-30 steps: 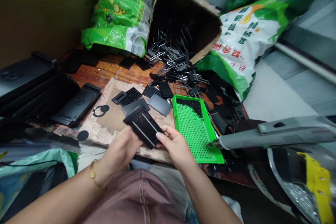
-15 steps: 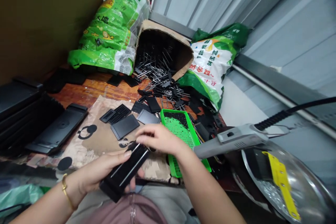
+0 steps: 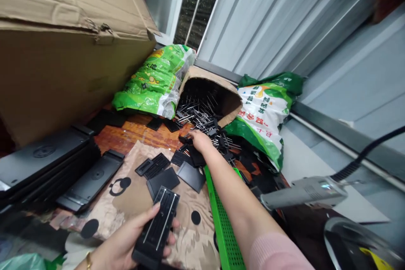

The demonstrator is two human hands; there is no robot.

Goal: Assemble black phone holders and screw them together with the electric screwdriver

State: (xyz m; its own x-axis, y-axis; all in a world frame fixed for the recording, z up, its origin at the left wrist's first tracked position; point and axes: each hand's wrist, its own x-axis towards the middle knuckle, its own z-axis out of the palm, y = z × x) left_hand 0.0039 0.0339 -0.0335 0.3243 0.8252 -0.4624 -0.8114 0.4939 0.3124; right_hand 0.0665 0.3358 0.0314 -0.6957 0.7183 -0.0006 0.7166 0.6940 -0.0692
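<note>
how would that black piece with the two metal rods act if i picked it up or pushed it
The black piece is probably stiff, as it stays straight in the left hand. It seems unlikely to roll, given its flat, blocky body. The metal rods may feel slippery, since they look smooth and shiny.

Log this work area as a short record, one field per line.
Left grip: closed around a black part with two metal rods
Right grip: at the rod pile; grasp unclear
Rod pile: inside and outside the carton's mouth
Green tray: partly hidden by the right arm
Bags: green bag left of carton, white-and-green bag right
Grey tool: corded, at picture right
</note>
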